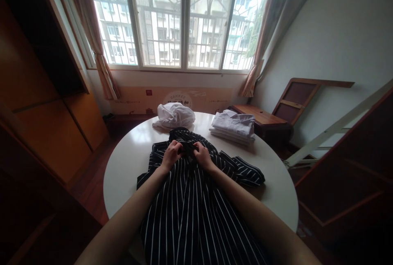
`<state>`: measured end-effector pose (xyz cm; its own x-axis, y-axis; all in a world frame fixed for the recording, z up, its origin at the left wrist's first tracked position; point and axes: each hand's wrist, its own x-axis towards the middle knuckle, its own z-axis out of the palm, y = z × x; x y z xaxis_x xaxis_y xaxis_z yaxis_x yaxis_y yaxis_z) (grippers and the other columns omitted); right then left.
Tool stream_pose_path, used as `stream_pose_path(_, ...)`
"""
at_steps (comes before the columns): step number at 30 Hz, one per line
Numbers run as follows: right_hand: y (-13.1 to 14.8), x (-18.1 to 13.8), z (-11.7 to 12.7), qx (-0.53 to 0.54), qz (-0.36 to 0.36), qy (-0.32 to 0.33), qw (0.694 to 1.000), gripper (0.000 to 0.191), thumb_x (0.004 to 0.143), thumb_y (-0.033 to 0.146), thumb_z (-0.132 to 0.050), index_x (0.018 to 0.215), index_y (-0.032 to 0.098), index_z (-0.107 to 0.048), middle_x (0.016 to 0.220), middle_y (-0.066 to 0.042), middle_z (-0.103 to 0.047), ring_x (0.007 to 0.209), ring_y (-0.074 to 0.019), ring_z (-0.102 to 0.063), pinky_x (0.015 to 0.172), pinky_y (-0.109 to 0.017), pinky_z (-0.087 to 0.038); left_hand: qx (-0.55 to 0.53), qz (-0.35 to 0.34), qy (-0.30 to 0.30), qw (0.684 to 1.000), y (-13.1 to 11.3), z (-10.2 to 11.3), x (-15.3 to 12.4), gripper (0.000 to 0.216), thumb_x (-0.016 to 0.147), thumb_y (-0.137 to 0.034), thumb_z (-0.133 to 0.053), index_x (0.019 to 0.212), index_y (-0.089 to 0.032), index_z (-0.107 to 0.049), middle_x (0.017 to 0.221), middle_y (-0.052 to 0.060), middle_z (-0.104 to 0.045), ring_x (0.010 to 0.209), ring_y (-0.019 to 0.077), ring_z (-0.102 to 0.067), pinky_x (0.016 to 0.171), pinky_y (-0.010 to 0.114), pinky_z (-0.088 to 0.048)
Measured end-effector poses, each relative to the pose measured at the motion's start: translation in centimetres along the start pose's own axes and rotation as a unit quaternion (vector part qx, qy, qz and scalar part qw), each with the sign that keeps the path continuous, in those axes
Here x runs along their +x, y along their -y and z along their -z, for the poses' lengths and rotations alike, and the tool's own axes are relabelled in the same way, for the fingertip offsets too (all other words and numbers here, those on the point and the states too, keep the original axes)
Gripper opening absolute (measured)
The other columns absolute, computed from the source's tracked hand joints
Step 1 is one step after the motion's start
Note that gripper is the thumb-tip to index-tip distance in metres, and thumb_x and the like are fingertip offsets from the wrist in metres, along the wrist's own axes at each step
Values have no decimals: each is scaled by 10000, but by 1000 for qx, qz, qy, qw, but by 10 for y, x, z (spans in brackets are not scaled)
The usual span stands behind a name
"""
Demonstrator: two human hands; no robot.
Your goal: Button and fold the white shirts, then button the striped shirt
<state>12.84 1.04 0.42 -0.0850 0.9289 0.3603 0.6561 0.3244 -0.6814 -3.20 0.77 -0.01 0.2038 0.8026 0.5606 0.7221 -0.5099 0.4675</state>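
Note:
A black shirt with white stripes (190, 212) lies spread over the round table, its collar end toward the window and its lower part hanging toward me. My left hand (172, 154) pinches the fabric at the collar from the left. Opposite it, my right hand (202, 155) grips the collar edge from the right, a small gap apart from the left. Fingertips of both hands are partly hidden in the dark cloth. One striped sleeve (250, 171) stretches out to the right on the tabletop.
The white round table (123, 175) also bears a crumpled white garment pile (175, 115) at the back and a folded white shirt stack (233, 126) at back right. Beyond stand a wooden cabinet (260, 115) and a window (184, 23). Orange cupboards (55, 134) line the left.

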Motion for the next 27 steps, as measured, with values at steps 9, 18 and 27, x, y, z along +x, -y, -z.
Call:
stream_pose_path(9,13,-20,2,-140,85,64,984,202,793,283,-458,960,206,-541,718,-39,-643,667,-181,-597,591,-236,-373,-13,-9,49,999,-4,4,-9,63,694,-167,-582,672,-159,-523,701,-7,-489,633,119,-496,584,231,-403)
stream_pose_path(18,5,-12,4,-7,99,11,995,175,803,268,-442,722,172,-564,775,-35,-606,706,-142,-552,652,-233,-385,-46,-34,-14,998,-9,7,-10,29,705,-192,-585,719,-177,-564,796,17,-504,748,145,-516,672,263,-433)
stream_pose_path(27,5,-13,0,-38,136,66,988,31,675,202,-532,673,172,-533,676,-3,-576,652,-137,-521,622,-229,-377,-39,-35,5,999,-17,7,-13,51,712,-151,-552,724,-183,-514,746,2,-520,703,134,-513,642,256,-440)
